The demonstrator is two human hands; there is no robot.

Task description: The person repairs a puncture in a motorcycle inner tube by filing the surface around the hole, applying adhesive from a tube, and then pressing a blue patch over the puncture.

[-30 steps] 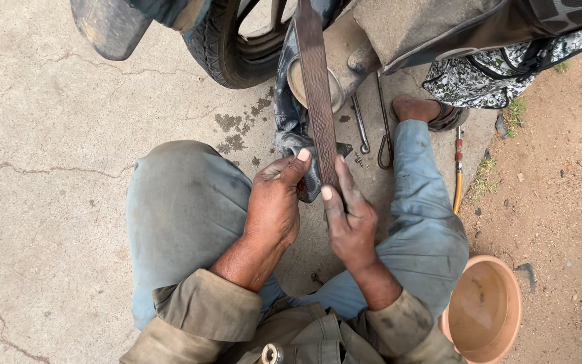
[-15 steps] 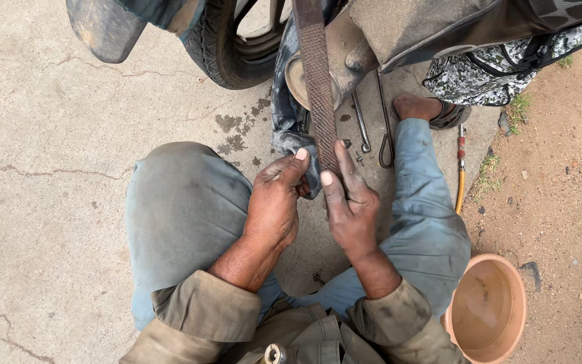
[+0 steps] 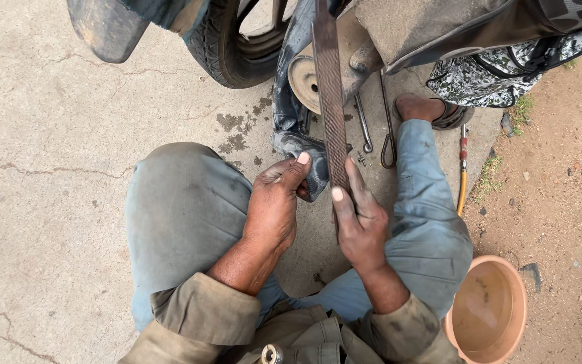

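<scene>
Rough metal file (image 3: 328, 101); matt black rubber tube (image 3: 291, 128); cracked concrete (image 3: 48, 135).

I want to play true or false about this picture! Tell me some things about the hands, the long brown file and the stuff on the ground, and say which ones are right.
1. The right hand grips the long brown file. True.
2. The left hand is resting flat on the ground. False: it holds the black rubber tube beside the file.
3. An orange bowl sits on the ground at the person's right. True.
4. The bowl is full of tools. False: no tools show in it; the metal tools lie on the concrete near the foot.
5. A wheel with a black tyre stands ahead of the person. True.
</scene>
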